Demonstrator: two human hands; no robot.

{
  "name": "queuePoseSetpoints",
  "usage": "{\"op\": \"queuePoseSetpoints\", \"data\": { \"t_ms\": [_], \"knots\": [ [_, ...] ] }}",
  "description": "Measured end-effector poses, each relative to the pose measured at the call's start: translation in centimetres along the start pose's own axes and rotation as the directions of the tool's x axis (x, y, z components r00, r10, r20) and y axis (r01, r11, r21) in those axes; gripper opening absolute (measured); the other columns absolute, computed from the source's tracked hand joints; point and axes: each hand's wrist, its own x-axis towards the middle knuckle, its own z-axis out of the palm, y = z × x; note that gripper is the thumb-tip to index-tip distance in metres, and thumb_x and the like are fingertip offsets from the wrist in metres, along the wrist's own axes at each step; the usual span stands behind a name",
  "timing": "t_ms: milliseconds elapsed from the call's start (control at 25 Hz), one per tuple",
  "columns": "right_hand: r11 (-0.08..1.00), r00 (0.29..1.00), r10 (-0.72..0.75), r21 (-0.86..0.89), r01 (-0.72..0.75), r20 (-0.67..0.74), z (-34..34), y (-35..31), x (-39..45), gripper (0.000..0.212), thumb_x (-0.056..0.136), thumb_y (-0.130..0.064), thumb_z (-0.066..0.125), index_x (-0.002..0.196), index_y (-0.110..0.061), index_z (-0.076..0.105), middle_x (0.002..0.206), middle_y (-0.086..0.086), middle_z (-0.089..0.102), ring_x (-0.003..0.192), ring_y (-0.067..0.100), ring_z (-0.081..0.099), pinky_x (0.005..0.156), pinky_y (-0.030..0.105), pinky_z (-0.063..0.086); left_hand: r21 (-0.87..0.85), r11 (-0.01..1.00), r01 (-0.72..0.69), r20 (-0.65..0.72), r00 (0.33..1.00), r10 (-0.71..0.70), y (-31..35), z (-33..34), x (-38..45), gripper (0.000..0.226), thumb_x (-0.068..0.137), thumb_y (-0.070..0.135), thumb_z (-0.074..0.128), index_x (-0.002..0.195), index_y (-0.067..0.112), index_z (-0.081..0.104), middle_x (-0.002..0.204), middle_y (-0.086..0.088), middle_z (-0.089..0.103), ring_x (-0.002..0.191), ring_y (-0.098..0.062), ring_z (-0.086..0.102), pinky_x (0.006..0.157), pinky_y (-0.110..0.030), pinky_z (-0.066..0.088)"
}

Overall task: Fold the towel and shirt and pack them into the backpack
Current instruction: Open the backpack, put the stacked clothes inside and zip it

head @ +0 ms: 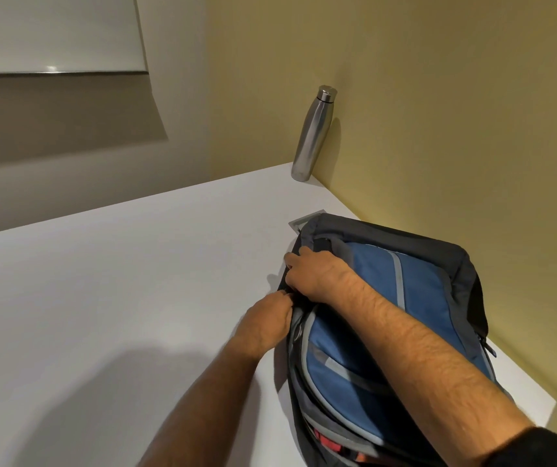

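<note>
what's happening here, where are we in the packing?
A person has both hands on the blue and grey backpack lying on the white table. The right hand grips the bag's left edge near the top, and the left hand pinches the same edge just below, seemingly working the zipper. No towel or shirt is visible, so they may already be inside. A steel water bottle stands by the yellow wall.

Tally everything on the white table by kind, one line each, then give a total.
Backpack, blue and grey, gripped at its left edge by the left hand and the right hand: 1
Steel bottle, upright by the wall: 1
Flat grey metal piece, partly under the backpack: 1
Towel or shirt in view: 0
Total: 3
</note>
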Motion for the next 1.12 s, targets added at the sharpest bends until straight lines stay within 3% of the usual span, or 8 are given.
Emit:
{"op": "queuePoseSetpoints", "data": {
  "t_ms": [240, 440, 600, 800, 920, 1040, 1120],
  "knots": [
    [0.990, 0.998, 0.039, 0.137, -0.031, -0.057, 0.5, 0.7, -0.3, 0.024, 0.093, -0.010, 0.057, 0.117, -0.014, 0.060, 0.131, 0.007, 0.040, 0.114, 0.027, 0.044, 0.069, 0.036, 0.042, 0.051, 0.996, -0.072, 0.027, 0.997, 0.071, -1.6, -2.3, -1.1, 0.019, 0.098, 0.026, 0.051, 0.084, 0.015, 0.058, 0.081, -0.006, 0.066, 0.073, -0.023, 0.060, 0.072, -0.038, 0.053],
    [0.977, 0.996, 0.074, 0.202, -0.061, -0.058, 0.4, 0.5, -0.6, 0.026, 0.090, -0.009, 0.060, 0.115, -0.015, 0.060, 0.130, 0.006, 0.040, 0.115, 0.027, 0.043, 0.076, 0.038, 0.050, -0.044, 0.991, -0.125, 0.117, 0.985, 0.129, -2.7, -3.6, -4.0, 0.013, 0.095, 0.019, 0.052, 0.082, 0.016, 0.055, 0.080, -0.005, 0.060, 0.069, -0.015, 0.049, 0.070, -0.039, 0.050],
    [0.977, 0.993, 0.097, 0.199, -0.081, -0.071, 0.6, 0.2, -0.6, 0.028, 0.091, -0.009, 0.060, 0.118, -0.015, 0.059, 0.132, 0.006, 0.039, 0.117, 0.027, 0.043, 0.077, 0.039, 0.050, -0.071, 0.985, -0.155, 0.173, 0.971, 0.165, -2.9, -3.7, -6.7, 0.012, 0.093, 0.019, 0.054, 0.089, 0.010, 0.062, 0.086, -0.007, 0.062, 0.074, -0.021, 0.055, 0.072, -0.038, 0.051],
    [0.973, 0.987, 0.140, 0.199, -0.121, -0.081, 0.7, -0.4, -0.9, 0.028, 0.092, -0.009, 0.059, 0.119, -0.013, 0.058, 0.134, 0.007, 0.039, 0.118, 0.027, 0.043, 0.077, 0.037, 0.048, -0.041, 0.942, -0.332, 0.210, 0.919, 0.333, -2.2, -3.8, -9.5, 0.018, 0.088, 0.018, 0.052, 0.084, 0.004, 0.062, 0.079, -0.009, 0.061, 0.071, -0.021, 0.052, 0.067, -0.038, 0.048],
    [0.970, 0.981, 0.160, 0.202, -0.136, -0.107, 1.3, -0.8, -1.3, 0.024, 0.093, -0.010, 0.056, 0.117, -0.013, 0.060, 0.133, 0.007, 0.041, 0.117, 0.027, 0.044, 0.074, 0.037, 0.046, -0.006, 0.881, -0.474, 0.165, 0.868, 0.468, -1.6, -3.1, -11.0, 0.012, 0.089, 0.013, 0.055, 0.083, 0.006, 0.062, 0.071, -0.005, 0.056, 0.063, -0.019, 0.049, 0.059, -0.035, 0.050],
    [0.933, 0.971, 0.132, 0.357, -0.054, -0.199, 1.7, -1.5, -2.5, 0.028, 0.092, -0.019, 0.056, 0.119, -0.018, 0.063, 0.132, 0.003, 0.047, 0.116, 0.025, 0.046, 0.079, 0.037, 0.048, -0.101, 0.938, -0.332, 0.192, 0.919, 0.345, -1.3, -3.0, -11.7, 0.013, 0.094, 0.020, 0.055, 0.095, 0.012, 0.066, 0.081, 0.002, 0.062, 0.070, -0.014, 0.051, 0.068, -0.026, 0.047],
    [0.865, 0.968, 0.078, 0.499, 0.054, -0.240, 1.3, -2.4, -4.3, 0.035, 0.083, -0.025, 0.056, 0.116, -0.021, 0.067, 0.124, 0.001, 0.056, 0.112, 0.024, 0.051, 0.088, 0.041, 0.048, -0.215, 0.949, -0.229, 0.226, 0.934, 0.277, -1.5, -2.7, -12.1, 0.015, 0.088, 0.019, 0.057, 0.095, 0.011, 0.068, 0.082, -0.004, 0.067, 0.069, -0.016, 0.055, 0.069, -0.032, 0.051]
  ]
}}
